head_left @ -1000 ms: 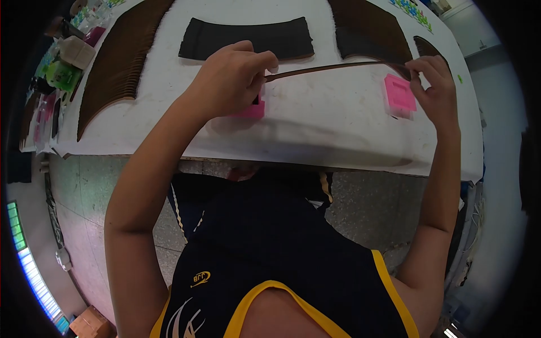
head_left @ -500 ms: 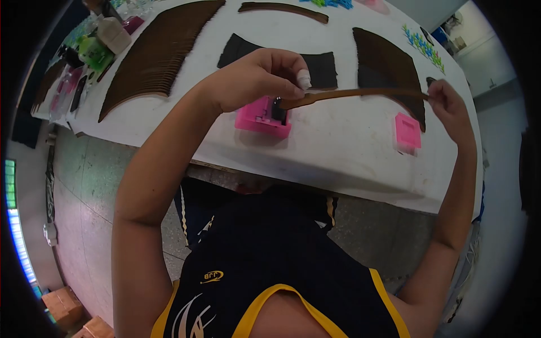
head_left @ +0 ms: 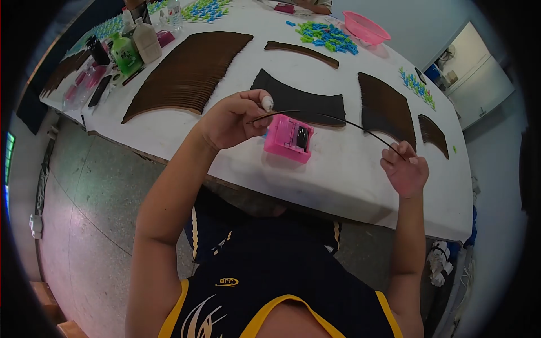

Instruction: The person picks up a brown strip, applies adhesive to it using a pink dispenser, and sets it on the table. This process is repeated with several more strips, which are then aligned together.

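A thin, dark brown curved strip [head_left: 360,125] spans between my two hands, above the white table. My left hand [head_left: 236,117] pinches its left end, with white wrapping on one fingertip. My right hand [head_left: 404,168] has its fingers on the right end. Just below the strip, beside my left hand, sits a pink device [head_left: 288,139] with a black part. Behind it lies a black curved sheet [head_left: 304,104]. A brown and black stack [head_left: 386,107] rests behind my right hand.
A wide brown stack of strips [head_left: 186,73] lies at left, near a green bottle [head_left: 125,54]. Blue and green clips [head_left: 327,36] and a pink basin [head_left: 366,28] stand at the back. A small brown stack [head_left: 433,135] is at right. Another person's arm [head_left: 315,5] shows at the top.
The strip has turned from showing its flat face to nearly edge-on and bows more. My hands are closer together, my right hand lower. The camera view has shifted, and the pink lid is no longer seen.
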### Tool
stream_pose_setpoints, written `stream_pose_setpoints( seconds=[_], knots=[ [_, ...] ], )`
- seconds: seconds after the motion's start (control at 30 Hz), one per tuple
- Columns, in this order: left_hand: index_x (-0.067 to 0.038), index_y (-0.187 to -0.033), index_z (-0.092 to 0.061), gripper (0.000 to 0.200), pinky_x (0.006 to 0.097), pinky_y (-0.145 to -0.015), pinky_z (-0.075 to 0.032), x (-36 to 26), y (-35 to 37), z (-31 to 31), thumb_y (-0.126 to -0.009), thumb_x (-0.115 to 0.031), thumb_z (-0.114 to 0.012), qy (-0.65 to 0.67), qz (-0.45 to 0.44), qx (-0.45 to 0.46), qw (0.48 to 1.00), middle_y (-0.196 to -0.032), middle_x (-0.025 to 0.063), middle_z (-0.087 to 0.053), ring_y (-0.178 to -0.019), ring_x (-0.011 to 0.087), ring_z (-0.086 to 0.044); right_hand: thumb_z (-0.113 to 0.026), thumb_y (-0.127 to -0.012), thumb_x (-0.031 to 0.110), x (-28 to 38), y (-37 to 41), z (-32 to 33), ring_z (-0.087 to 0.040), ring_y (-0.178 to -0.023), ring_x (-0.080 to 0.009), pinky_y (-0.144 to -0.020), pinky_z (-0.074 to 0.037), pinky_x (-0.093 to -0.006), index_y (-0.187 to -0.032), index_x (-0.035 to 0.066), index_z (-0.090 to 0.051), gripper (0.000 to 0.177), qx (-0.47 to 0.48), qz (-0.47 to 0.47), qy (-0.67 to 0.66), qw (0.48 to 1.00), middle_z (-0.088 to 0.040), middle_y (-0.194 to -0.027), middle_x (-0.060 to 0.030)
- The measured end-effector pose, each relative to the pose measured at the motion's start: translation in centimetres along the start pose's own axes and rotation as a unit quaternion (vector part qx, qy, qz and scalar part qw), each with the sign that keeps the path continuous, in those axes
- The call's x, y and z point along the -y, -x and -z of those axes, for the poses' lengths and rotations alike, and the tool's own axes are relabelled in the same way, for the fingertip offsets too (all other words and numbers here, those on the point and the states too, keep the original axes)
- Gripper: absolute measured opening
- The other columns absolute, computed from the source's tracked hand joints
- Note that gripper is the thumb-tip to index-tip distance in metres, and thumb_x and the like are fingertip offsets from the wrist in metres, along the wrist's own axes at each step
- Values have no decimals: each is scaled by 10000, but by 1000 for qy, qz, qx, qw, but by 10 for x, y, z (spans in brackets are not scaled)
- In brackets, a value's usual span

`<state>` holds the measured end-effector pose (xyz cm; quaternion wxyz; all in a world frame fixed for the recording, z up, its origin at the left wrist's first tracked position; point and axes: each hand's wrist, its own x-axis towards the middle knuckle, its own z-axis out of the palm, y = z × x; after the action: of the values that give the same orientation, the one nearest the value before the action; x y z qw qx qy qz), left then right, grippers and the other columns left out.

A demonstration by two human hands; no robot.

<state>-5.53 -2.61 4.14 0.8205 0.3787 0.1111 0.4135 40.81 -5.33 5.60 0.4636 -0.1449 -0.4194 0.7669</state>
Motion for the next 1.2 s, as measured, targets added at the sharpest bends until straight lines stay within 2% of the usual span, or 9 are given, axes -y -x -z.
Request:
stream_pose_setpoints(
  seconds=[0.2, 0.3, 0.43, 0.63, 0.73, 0.8, 0.87, 0.93, 1.2],
  knots=[
    [-54, -1003, -655, 161, 299, -673, -398, -7, 25, 7, -879, -1, -566, 26, -36, -13, 999, -801, 46, -611, -759, 150, -511, -657, -921, 61, -41, -5, -33, -511, -983, -174, -833, -444, -300, -1292, 58, -684, 372, -12, 124, -16, 992, -611, -1137, -52],
    [-54, -1001, -662, 159, 296, -669, -394, -9, 24, 8, -884, -11, -564, 31, -47, 1, 998, -818, 58, -635, -765, 147, -504, -633, -974, -18, -48, -15, -33, -551, -969, -176, -832, -478, -320, -1290, 93, -683, 339, -60, 155, -21, 986, -687, -1129, -85],
    [-37, -999, -651, 124, 301, -678, -421, -15, 18, 9, -927, -13, -552, 48, -62, 19, 997, -843, 53, -609, -765, 144, -531, -656, -1000, 9, -51, -33, -36, -593, -920, -161, -802, -499, -310, -1247, 83, -687, 260, -110, 181, -3, 977, -721, -1078, -74],
    [-13, -1002, -645, 136, 334, -713, -467, -18, -14, 10, -941, -58, -531, 151, -140, -49, 977, -871, 86, -637, -766, 172, -548, -655, -1021, 45, -51, -57, -30, -635, -889, -138, -817, -545, -309, -1163, 63, -674, 145, -181, 203, 45, 961, -720, -1060, -62],
    [32, -1042, -652, 158, 342, -790, -501, -13, -47, 32, -986, -78, -553, 179, -194, -50, 963, -971, 111, -688, -866, 210, -577, -668, -1020, 54, -46, -74, -20, -648, -873, -116, -810, -552, -298, -1151, 63, -667, 131, -224, 198, 87, 950, -723, -1043, -53],
    [60, -1065, -639, 143, 356, -823, -555, -11, -70, 34, -1026, -62, -575, 169, -217, -189, 943, -1068, 134, -704, -887, 214, -633, -665, -1023, 67, -41, -91, -9, -658, -872, -104, -808, -549, -291, -1135, 81, -669, 113, -238, 173, 131, 947, -721, -1027, -34],
    [28, -1070, -646, 93, 334, -824, -597, -8, -98, 53, -1035, -55, -622, 154, -217, -200, 943, -1093, 126, -715, -878, 184, -679, -678, -1019, 75, -37, -114, 4, -650, -864, -95, -800, -542, -278, -1137, 77, -666, 119, -243, 174, 145, 943, -723, -1018, -33],
    [-27, -1075, -640, 57, 310, -789, -617, -5, -130, 75, -1020, -40, -646, 112, -209, -289, 928, -1029, 101, -738, -850, 145, -698, -691, -1015, 82, -33, -137, 19, -641, -857, -85, -791, -534, -265, -1140, 73, -663, 128, -248, 174, 163, 939, -724, -1008, -33],
    [-53, -1091, -651, 89, 296, -800, -615, -21, -194, 151, -1012, -64, -689, -31, -147, -386, 910, -979, 61, -736, -839, 143, -700, -721, -989, 106, -20, -218, 92, -627, -860, -80, -782, -515, -253, -1106, 74, -652, 140, -296, 86, 236, 922, -714, -990, -18]
  ],
)
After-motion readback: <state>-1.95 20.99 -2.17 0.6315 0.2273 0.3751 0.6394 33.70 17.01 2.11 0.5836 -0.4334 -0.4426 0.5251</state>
